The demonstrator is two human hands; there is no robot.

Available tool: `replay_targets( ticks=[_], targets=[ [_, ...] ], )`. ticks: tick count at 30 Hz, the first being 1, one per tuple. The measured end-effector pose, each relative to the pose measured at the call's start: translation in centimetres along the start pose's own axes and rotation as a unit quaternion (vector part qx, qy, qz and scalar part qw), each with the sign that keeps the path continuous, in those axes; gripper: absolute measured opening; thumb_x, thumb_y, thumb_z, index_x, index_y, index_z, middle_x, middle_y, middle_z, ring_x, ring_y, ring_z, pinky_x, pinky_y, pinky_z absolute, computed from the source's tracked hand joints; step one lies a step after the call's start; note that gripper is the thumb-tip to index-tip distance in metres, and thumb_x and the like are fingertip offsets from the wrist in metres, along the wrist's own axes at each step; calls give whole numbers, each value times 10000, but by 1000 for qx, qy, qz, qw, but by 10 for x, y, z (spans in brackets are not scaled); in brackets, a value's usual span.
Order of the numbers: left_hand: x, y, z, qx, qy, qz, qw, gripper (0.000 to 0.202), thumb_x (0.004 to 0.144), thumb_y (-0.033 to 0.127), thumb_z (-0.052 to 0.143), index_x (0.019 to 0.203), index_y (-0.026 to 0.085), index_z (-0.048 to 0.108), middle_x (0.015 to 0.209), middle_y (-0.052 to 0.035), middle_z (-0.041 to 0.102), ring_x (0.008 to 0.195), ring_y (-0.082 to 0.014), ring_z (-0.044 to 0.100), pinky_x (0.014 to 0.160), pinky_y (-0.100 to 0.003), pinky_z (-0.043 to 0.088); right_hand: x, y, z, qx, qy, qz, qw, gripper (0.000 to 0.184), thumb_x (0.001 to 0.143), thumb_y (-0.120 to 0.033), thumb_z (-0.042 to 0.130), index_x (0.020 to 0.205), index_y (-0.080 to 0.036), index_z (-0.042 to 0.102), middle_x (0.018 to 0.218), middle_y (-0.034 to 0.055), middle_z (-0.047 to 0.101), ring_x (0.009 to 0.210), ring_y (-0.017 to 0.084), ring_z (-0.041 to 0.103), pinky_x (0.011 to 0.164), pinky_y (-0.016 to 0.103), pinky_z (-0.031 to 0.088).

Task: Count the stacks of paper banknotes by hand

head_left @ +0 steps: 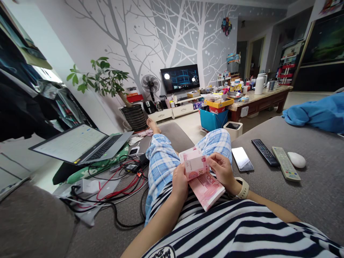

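"Fingers?"
"The left hand (pixel 179 182) grips the 100-yuan banknotes (pixel 206 189), fingers closed; the right hand (pixel 222 172) pinches an edge, fingers together."
"Banknotes' location?"
"Between both hands, before the striped shirt (pixel 242 224)."

A laptop (pixel 80 145) stands open near tangled cables (pixel 131 187); a phone (pixel 242 159), black remote (pixel 265 152), pale remote (pixel 285 163) and white mouse (pixel 296 159) lie on the grey sofa (pixel 317 200).
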State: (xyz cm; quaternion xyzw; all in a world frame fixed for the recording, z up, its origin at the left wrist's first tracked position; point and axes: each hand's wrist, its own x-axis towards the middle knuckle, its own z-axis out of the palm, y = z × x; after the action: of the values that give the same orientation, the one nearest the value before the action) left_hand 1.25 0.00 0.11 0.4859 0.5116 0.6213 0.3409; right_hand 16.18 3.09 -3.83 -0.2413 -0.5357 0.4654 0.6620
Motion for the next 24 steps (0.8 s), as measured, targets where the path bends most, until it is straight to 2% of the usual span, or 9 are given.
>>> replay_targets(
  ticks=[3,6,9,12,18,21,24],
  targets=[
    [4,-6,1,-38,0,-16,999,128,683,258,682,574,197,707,662,-57,687,669,-209,571,637,-295,452,0,-1,1,10,-2,-2,1000,289,821,-417,699,680,-189,589,586,-41,481,493,85,365,463,237,305],
    [7,-14,5,-163,18,-81,983,215,668,326,713,524,184,639,560,-23,628,540,-167,532,547,-280,434,-1,-3,1,15,-4,-5,1000,284,828,-401,698,678,-186,589,575,-43,498,484,80,387,472,234,321],
    [8,-17,10,-196,26,-90,976,244,667,364,723,558,162,641,575,-16,650,537,-161,578,577,-279,478,-1,-4,1,9,-17,-4,1000,291,866,-412,656,694,-187,589,523,-47,504,458,87,417,480,241,343],
    [6,-17,11,-223,19,-96,970,202,638,331,749,638,139,687,643,-26,705,573,-164,630,616,-271,507,0,-3,0,0,-12,-4,1000,301,872,-420,647,690,-190,577,499,-59,476,446,87,402,472,242,328],
    [7,-21,9,-226,7,-107,968,154,656,292,746,668,145,700,652,-18,720,576,-162,649,613,-265,504,5,-2,1,-30,25,-4,999,279,811,-387,720,703,-195,550,613,-46,510,550,101,436,526,246,341],
    [7,-22,9,-232,-14,-112,966,154,657,292,745,715,153,715,688,-16,735,577,-160,652,613,-267,513,7,-2,2,-42,14,3,999,279,810,-398,713,714,-196,547,632,-40,518,585,115,456,559,258,356],
    [7,-21,10,-240,-43,-121,962,188,656,315,744,760,158,725,720,-22,747,580,-171,661,616,-285,525,7,-1,2,-52,-4,5,999,320,832,-414,680,665,-198,515,609,-47,464,572,112,411,554,263,333]
  ],
)
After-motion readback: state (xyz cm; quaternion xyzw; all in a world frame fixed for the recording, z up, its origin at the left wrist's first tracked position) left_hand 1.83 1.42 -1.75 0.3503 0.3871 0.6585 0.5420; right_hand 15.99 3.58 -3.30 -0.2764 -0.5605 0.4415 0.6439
